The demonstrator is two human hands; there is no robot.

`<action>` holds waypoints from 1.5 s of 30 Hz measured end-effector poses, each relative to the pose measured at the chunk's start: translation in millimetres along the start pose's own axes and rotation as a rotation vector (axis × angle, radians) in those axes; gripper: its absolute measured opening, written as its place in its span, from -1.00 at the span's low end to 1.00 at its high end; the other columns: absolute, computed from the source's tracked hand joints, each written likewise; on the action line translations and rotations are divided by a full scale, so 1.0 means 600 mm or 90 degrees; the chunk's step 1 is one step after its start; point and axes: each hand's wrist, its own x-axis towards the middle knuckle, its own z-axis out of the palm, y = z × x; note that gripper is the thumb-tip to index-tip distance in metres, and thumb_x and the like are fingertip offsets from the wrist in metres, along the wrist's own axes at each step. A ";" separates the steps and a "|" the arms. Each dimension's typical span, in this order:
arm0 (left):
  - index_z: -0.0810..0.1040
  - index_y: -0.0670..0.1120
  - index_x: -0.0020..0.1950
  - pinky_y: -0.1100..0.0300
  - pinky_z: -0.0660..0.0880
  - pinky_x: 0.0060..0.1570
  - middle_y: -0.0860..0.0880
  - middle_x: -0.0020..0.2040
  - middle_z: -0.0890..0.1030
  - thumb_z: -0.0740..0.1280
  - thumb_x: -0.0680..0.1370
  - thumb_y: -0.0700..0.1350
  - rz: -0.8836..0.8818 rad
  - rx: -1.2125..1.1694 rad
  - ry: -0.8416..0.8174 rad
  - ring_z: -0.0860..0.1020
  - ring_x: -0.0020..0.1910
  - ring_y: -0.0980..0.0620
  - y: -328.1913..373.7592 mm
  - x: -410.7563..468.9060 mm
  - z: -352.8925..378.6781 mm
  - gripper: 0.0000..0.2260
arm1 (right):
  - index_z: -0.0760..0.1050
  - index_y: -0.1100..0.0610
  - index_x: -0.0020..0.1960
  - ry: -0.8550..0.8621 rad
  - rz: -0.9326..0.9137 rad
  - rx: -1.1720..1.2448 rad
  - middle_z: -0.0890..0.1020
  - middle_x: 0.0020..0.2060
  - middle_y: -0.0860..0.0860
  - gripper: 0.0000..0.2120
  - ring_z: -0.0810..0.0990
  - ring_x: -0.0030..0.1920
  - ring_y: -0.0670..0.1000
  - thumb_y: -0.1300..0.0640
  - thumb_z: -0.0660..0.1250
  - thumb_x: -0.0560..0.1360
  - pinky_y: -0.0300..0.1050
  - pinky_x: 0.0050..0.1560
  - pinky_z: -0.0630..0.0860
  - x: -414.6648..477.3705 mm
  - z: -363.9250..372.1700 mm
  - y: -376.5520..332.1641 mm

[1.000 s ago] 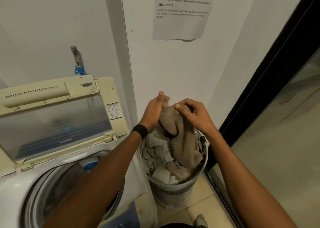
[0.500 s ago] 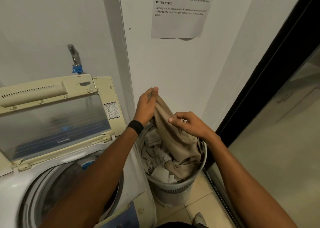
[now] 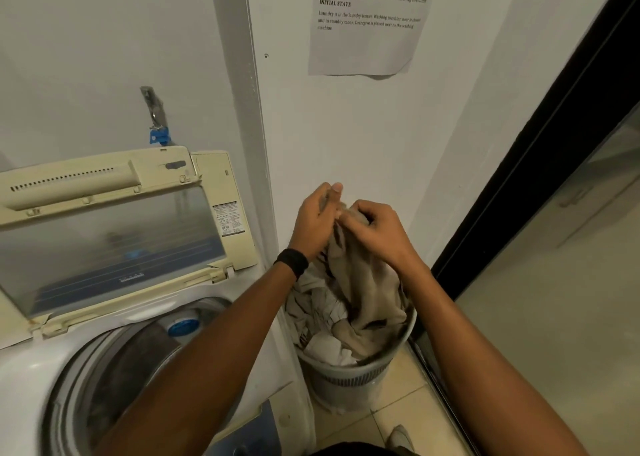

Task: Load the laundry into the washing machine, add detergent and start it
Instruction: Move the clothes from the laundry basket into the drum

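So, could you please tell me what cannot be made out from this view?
- Drum interior: head view, blurred and partly covered by the left forearm.
- Wall notice: top steps cut off by the upper edge.
- Lid sticker: print too small.
- Blue front panel: cut off by the bottom edge.
- Beige garment: its top hidden in the grip of left hand and right hand.

Your right hand (image 3: 377,234) has come up toward eleven o'clock along the crumpled beige cloth garment (image 3: 367,293), and now it's gripping the top right against your left hand (image 3: 317,223), the gap between them closed.
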 end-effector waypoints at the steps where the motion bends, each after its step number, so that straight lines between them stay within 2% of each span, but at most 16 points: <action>1: 0.35 -0.06 -0.20 0.25 0.32 -0.25 0.11 -0.35 0.33 0.20 0.73 0.12 -0.015 -0.005 0.042 0.32 -0.33 0.12 -0.001 0.006 -0.011 -0.62 | 0.51 0.12 -0.28 -0.029 0.006 -0.005 0.51 -0.42 0.03 -0.62 0.44 -0.38 -0.12 -0.14 0.38 0.54 -0.12 -0.27 0.39 -0.004 -0.007 0.006; 6: 0.30 -0.05 -0.22 0.22 0.21 -0.29 0.08 -0.36 0.22 0.18 0.71 0.19 -0.049 0.006 0.118 0.23 -0.36 0.13 -0.002 0.023 -0.049 -0.58 | 0.51 0.18 -0.24 -0.176 0.005 -0.002 0.45 -0.33 0.20 -0.58 0.38 -0.34 -0.06 -0.12 0.38 0.61 -0.08 -0.24 0.31 -0.027 -0.045 0.033; 8: 0.32 -0.06 -0.19 0.12 0.27 -0.22 -0.04 -0.31 0.26 0.17 0.72 0.18 -0.042 -0.022 0.099 0.27 -0.31 0.05 -0.002 0.018 -0.044 -0.60 | 0.56 0.12 -0.20 -0.143 -0.019 0.011 0.51 -0.34 0.08 -0.66 0.46 -0.31 -0.08 -0.09 0.36 0.64 -0.10 -0.22 0.37 -0.026 -0.049 0.030; 11: 0.42 -0.11 -0.05 0.02 0.48 -0.02 -0.14 -0.19 0.49 0.22 0.71 0.12 -0.024 -0.067 0.005 0.49 -0.17 -0.04 -0.006 0.004 -0.023 -0.68 | 0.65 0.03 -0.10 -0.043 -0.059 0.026 0.68 -0.23 -0.08 -0.78 0.64 -0.16 -0.09 -0.04 0.35 0.64 -0.12 -0.11 0.54 -0.014 -0.040 0.011; 13: 0.48 -0.14 0.03 0.20 0.54 0.05 -0.04 -0.11 0.59 0.24 0.70 0.03 0.004 -0.041 -0.073 0.59 -0.08 0.07 -0.008 -0.004 -0.009 -0.76 | 0.65 0.05 -0.11 -0.015 -0.076 0.015 0.68 -0.24 -0.04 -0.76 0.65 -0.18 -0.03 -0.05 0.35 0.63 -0.03 -0.11 0.56 -0.006 -0.026 -0.002; 17: 0.49 -0.09 -0.10 0.36 0.45 -0.16 0.16 -0.25 0.54 0.24 0.73 -0.01 0.017 -0.008 -0.094 0.51 -0.25 0.21 -0.006 -0.012 0.012 -0.75 | 0.57 0.07 -0.26 0.024 -0.043 -0.025 0.57 -0.42 -0.03 -0.57 0.51 -0.37 0.00 -0.23 0.30 0.59 0.03 -0.28 0.48 0.004 -0.006 -0.005; 22: 0.29 -0.05 -0.26 0.22 0.30 -0.29 0.13 -0.38 0.30 0.26 0.71 0.07 0.026 0.062 -0.016 0.29 -0.35 0.11 0.000 -0.006 0.005 -0.61 | 0.36 0.15 -0.36 0.055 -0.006 -0.098 0.42 -0.47 0.10 -0.40 0.30 -0.46 -0.09 -0.33 0.32 0.54 -0.06 -0.36 0.32 -0.002 -0.003 0.007; 25: 0.36 -0.09 -0.23 0.23 0.29 -0.26 0.09 -0.35 0.32 0.24 0.71 0.11 0.007 0.038 0.043 0.30 -0.32 0.09 0.002 0.009 -0.011 -0.60 | 0.41 0.12 -0.31 -0.023 -0.030 -0.105 0.44 -0.45 0.03 -0.48 0.40 -0.41 -0.02 -0.28 0.33 0.57 0.00 -0.31 0.35 -0.006 -0.021 0.012; 27: 0.39 -0.14 -0.23 0.21 0.27 -0.24 0.09 -0.34 0.34 0.22 0.71 0.11 -0.011 0.004 0.101 0.30 -0.30 0.09 0.002 0.025 -0.032 -0.58 | 0.38 0.17 -0.30 -0.062 -0.027 -0.113 0.38 -0.45 -0.02 -0.46 0.36 -0.41 -0.03 -0.24 0.32 0.61 -0.01 -0.30 0.31 -0.012 -0.045 0.024; 29: 0.29 -0.04 -0.28 0.19 0.21 -0.28 0.16 -0.38 0.26 0.21 0.72 0.12 -0.007 0.001 0.131 0.25 -0.34 0.13 0.007 0.036 -0.052 -0.58 | 0.36 0.20 -0.30 -0.059 -0.018 -0.083 0.34 -0.45 -0.04 -0.45 0.33 -0.40 -0.07 -0.21 0.32 0.63 -0.06 -0.30 0.28 -0.020 -0.068 0.033; 33: 0.33 -0.02 -0.21 0.18 0.30 -0.23 0.07 -0.33 0.33 0.17 0.70 0.21 -0.001 -0.014 0.066 0.32 -0.31 0.10 0.017 0.030 -0.034 -0.60 | 0.41 0.20 -0.27 0.015 -0.054 -0.032 0.42 -0.40 0.09 -0.53 0.38 -0.36 -0.06 -0.11 0.32 0.65 -0.09 -0.27 0.31 -0.010 -0.068 0.014; 36: 0.45 -0.12 -0.04 0.29 0.46 -0.10 0.11 -0.20 0.51 0.22 0.70 0.12 0.021 -0.006 -0.034 0.50 -0.21 0.15 0.009 0.013 0.005 -0.68 | 0.46 0.18 -0.24 0.014 -0.077 -0.030 0.46 -0.41 -0.07 -0.61 0.42 -0.34 -0.13 -0.04 0.32 0.66 -0.11 -0.25 0.36 0.004 -0.038 -0.011; 38: 0.46 -0.25 0.08 0.27 0.53 -0.04 -0.01 -0.12 0.57 0.27 0.70 0.00 0.033 -0.018 -0.073 0.56 -0.13 0.12 0.002 0.005 0.021 -0.71 | 0.62 0.14 -0.10 -0.002 -0.063 -0.026 0.58 -0.34 -0.18 -0.70 0.51 -0.30 -0.18 -0.02 0.28 0.68 -0.18 -0.21 0.45 0.008 -0.024 -0.014; 40: 0.50 -0.22 0.01 0.20 0.55 -0.06 -0.09 -0.16 0.58 0.27 0.71 0.02 0.027 -0.021 -0.068 0.57 -0.16 0.09 -0.001 0.002 0.023 -0.71 | 0.59 0.14 -0.17 -0.016 -0.038 -0.026 0.55 -0.39 -0.14 -0.65 0.48 -0.34 -0.08 -0.06 0.28 0.67 -0.07 -0.25 0.44 0.008 -0.018 -0.011; 43: 0.43 -0.07 -0.17 0.23 0.45 -0.19 0.06 -0.31 0.45 0.25 0.71 0.07 0.010 0.000 -0.055 0.44 -0.29 0.11 0.000 0.000 0.019 -0.68 | 0.31 0.09 -0.35 -0.049 -0.018 -0.022 0.33 -0.49 -0.09 -0.51 0.29 -0.41 -0.08 -0.14 0.30 0.64 -0.08 -0.34 0.28 0.001 -0.019 -0.008; 45: 0.37 -0.05 -0.19 0.24 0.38 -0.26 0.05 -0.33 0.37 0.24 0.72 0.08 0.005 -0.007 -0.005 0.37 -0.32 0.10 0.003 0.003 0.014 -0.66 | 0.36 0.08 -0.35 -0.081 -0.001 -0.021 0.38 -0.48 -0.01 -0.52 0.39 -0.44 -0.06 -0.19 0.36 0.60 -0.02 -0.38 0.36 -0.007 -0.028 -0.003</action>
